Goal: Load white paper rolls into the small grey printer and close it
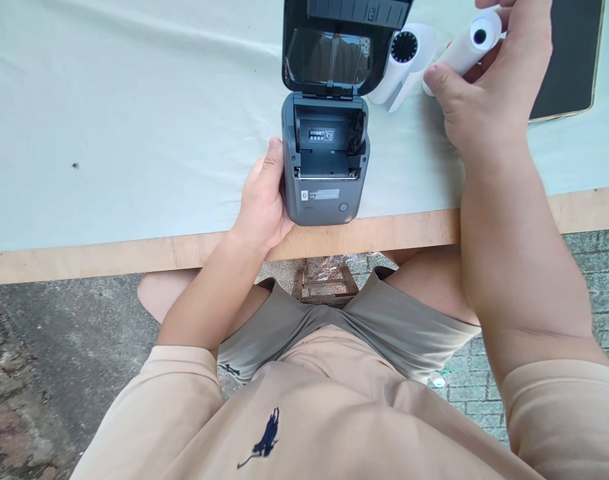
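Flanking printer [326, 160]: spare roll [402, 63], perhaps tablet [567, 60].

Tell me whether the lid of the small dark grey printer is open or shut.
Open: the lid of the dark grey plastic printer stands swung back, and its paper bay shows, with no roll inside.

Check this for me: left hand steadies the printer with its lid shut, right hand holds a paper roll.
One mistake: the head view shows the lid open, tilted back. The left hand does steady the printer, and the right hand holds a paper roll.
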Demonstrator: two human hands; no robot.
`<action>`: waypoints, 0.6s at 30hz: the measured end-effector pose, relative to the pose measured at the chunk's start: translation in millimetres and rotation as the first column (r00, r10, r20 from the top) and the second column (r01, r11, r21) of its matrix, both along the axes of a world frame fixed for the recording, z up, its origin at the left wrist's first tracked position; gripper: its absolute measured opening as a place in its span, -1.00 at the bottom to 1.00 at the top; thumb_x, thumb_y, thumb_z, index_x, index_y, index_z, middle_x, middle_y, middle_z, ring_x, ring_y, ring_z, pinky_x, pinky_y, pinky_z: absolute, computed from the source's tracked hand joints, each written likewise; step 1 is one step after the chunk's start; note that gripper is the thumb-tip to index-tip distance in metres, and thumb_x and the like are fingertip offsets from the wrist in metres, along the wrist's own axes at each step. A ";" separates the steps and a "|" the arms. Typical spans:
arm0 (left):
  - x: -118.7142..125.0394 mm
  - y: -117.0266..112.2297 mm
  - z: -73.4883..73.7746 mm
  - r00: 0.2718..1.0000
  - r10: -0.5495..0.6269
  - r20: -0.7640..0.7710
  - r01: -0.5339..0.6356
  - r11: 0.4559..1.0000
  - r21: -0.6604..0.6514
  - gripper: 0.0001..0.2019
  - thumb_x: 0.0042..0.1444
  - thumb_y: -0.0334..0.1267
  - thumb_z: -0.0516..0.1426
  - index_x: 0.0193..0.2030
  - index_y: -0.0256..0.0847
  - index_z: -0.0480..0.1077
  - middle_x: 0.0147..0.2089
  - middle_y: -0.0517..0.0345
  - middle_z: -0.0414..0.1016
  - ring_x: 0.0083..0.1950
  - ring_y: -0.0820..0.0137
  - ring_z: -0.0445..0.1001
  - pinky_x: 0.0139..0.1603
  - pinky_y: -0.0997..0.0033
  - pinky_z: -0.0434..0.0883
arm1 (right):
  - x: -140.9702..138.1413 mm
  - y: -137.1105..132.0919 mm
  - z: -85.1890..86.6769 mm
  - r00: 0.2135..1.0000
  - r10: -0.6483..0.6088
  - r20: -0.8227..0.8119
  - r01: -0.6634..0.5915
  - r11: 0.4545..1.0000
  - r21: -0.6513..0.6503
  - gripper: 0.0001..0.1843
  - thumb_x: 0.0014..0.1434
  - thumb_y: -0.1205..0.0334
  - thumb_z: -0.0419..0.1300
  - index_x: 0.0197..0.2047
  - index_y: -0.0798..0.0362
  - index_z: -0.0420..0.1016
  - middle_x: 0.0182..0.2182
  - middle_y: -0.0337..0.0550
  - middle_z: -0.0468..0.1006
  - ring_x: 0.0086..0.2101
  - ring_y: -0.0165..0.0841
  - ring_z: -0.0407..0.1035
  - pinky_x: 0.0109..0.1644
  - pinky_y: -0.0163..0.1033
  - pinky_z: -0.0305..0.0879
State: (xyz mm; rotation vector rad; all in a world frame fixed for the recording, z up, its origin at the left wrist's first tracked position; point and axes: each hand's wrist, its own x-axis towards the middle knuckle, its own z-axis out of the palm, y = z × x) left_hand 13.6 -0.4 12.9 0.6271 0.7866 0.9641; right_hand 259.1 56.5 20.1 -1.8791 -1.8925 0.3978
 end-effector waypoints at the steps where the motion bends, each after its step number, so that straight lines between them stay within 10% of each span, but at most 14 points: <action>1: 0.2 0.0 0.0 1.000 0.000 0.002 0.000 1.000 0.003 -0.46 0.37 -0.05 -0.25 0.05 -0.20 0.48 0.20 -0.03 0.52 0.28 0.21 0.46 0.32 0.17 0.42 | -0.7 -1.2 2.2 0.997 -0.059 -0.058 0.064 0.995 0.073 -0.54 0.03 0.10 0.15 0.02 -0.20 0.17 -0.08 -0.16 0.42 -0.28 -0.32 0.14 -0.25 -0.16 0.10; 4: 0.7 -0.5 -0.5 1.000 -0.008 0.002 0.008 1.000 0.011 -0.47 0.37 -0.04 -0.24 0.04 -0.19 0.49 0.20 -0.02 0.52 0.27 0.21 0.46 0.32 0.16 0.42 | 2.8 -4.1 3.6 0.978 -0.096 -0.185 0.135 0.968 0.210 -0.49 -0.12 0.14 0.29 -0.07 -0.16 0.26 -0.19 -0.18 0.49 -0.34 -0.34 0.19 -0.28 -0.18 0.12; 10: 0.1 -1.0 -1.9 1.000 0.016 0.020 -0.016 1.000 0.001 -0.50 0.37 -0.03 -0.21 0.02 -0.17 0.49 0.19 0.01 0.53 0.26 0.24 0.47 0.30 0.23 0.45 | 16.5 -12.2 1.8 0.996 0.071 -0.062 -0.048 0.950 0.308 -0.16 0.06 -0.29 0.19 0.30 -0.09 0.10 0.27 0.01 0.26 0.25 -0.22 0.18 0.28 -0.09 0.14; 15: -0.9 -0.3 -2.9 1.000 0.007 0.026 -0.007 1.000 0.019 -0.50 0.37 -0.04 -0.21 0.03 -0.20 0.48 0.19 -0.02 0.53 0.27 0.21 0.47 0.33 0.17 0.43 | -11.5 -17.9 16.6 0.980 -0.099 0.171 -0.009 0.842 0.539 -0.41 0.22 -0.17 0.04 0.09 0.12 0.44 -0.03 0.17 0.50 0.06 -0.10 0.37 0.26 0.02 0.18; 18: -0.3 -0.1 -4.1 1.000 0.018 0.017 -0.019 0.999 0.032 -0.51 0.36 -0.02 -0.19 0.01 -0.19 0.48 0.20 -0.02 0.53 0.27 0.18 0.47 0.34 0.11 0.42 | -24.7 -7.2 11.4 0.942 -0.014 0.336 -0.142 0.889 0.435 -0.35 0.14 -0.26 0.02 0.04 0.08 0.44 -0.09 0.06 0.50 0.16 0.05 0.28 0.34 0.33 -0.07</action>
